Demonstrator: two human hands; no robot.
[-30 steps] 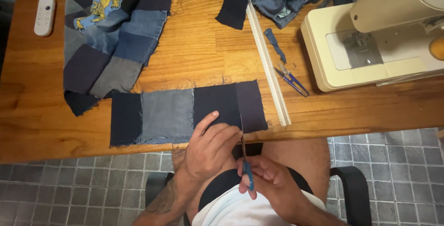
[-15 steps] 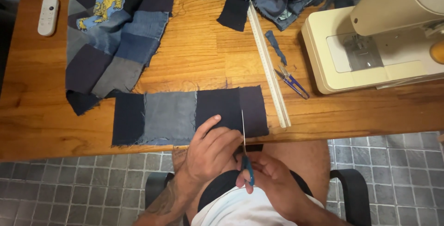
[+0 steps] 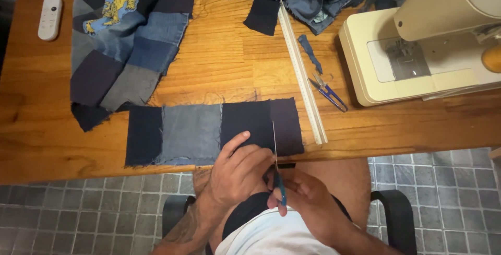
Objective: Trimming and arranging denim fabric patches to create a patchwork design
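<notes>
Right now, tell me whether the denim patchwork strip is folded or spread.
Spread: the denim patchwork strip lies flat on the wooden table, four panels showing.

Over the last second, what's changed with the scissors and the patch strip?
The scissors in the right hand have cut further up into the patch strip, blade tip now higher. The left hand still presses the strip. Ruler, snips and sewing machine unchanged.

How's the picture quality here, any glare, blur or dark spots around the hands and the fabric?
Head view: warm, even light; the strip of dark and pale denim patches is sharp; soft sheen on the wooden table; no hard glare. The left hand and right hand, holding blue-handled scissors, sit slightly dimmer below the table edge; no evident motion blur.
</notes>
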